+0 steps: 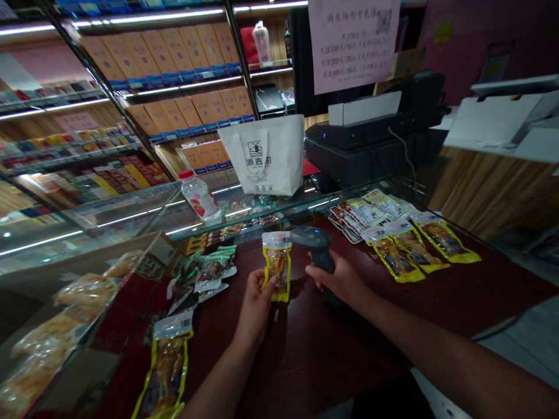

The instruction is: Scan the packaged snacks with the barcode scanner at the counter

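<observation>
My left hand (257, 299) grips a vacuum-packed chicken leg (278, 265) in a clear pouch with a yellow border, held upright above the dark red tabletop (297, 361). My right hand (338, 278) is wrapped round the handle of a black barcode scanner (315, 238). The scanner's head points left, close to the barcode strip at the pouch's top, and a small blue light shows on it. Another yellow-edged pouch (168, 355) lies at the lower left. Several like it, such as this yellow-edged packet (445, 235), lie to the right beside flat snack packets (360, 212).
An open carton (131, 302) with bagged food stands at left, next to small silver-green packets (213, 270). Behind are a glass counter (174, 203), a drink bottle (198, 195), a white tote bag (268, 154) and a black cash-register machine (375, 137). Stocked shelves line the back.
</observation>
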Demonstrator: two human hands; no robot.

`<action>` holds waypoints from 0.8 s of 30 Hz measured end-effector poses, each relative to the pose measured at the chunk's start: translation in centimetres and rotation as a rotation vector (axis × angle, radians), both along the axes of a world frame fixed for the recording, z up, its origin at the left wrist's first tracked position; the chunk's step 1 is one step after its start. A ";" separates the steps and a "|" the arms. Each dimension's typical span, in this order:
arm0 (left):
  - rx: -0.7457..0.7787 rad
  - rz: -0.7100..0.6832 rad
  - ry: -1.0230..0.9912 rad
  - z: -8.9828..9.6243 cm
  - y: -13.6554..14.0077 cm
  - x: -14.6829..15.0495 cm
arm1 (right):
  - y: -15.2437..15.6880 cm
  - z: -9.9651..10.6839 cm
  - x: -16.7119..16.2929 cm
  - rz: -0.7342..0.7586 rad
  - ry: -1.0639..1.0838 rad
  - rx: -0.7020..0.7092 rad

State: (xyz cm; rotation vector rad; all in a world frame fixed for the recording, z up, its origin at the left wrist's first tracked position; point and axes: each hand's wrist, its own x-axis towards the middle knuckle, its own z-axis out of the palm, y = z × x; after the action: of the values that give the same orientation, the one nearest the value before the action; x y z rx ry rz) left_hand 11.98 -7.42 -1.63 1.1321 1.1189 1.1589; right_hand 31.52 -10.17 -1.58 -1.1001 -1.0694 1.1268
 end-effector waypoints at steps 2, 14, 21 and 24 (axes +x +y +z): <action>-0.052 -0.120 -0.073 -0.1 -1.0 0.8 | -0.1 -0.3 -0.3 -0.039 -0.132 0.028; -0.167 -0.272 -0.193 0.9 -2.3 1.4 | 0.5 -1.0 0.1 -0.183 -0.309 0.066; -0.236 -0.284 -0.244 0.7 -1.9 1.1 | 0.2 -0.5 0.0 -0.181 -0.323 0.076; -0.226 -0.258 -0.242 0.8 -1.9 1.1 | 0.3 -0.6 0.1 -0.184 -0.323 0.071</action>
State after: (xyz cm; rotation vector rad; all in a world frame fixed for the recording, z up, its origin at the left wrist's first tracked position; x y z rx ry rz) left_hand 13.12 -9.30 -0.81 0.9035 0.8644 0.9151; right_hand 31.59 -9.90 -2.18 -1.3234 -1.2186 0.7755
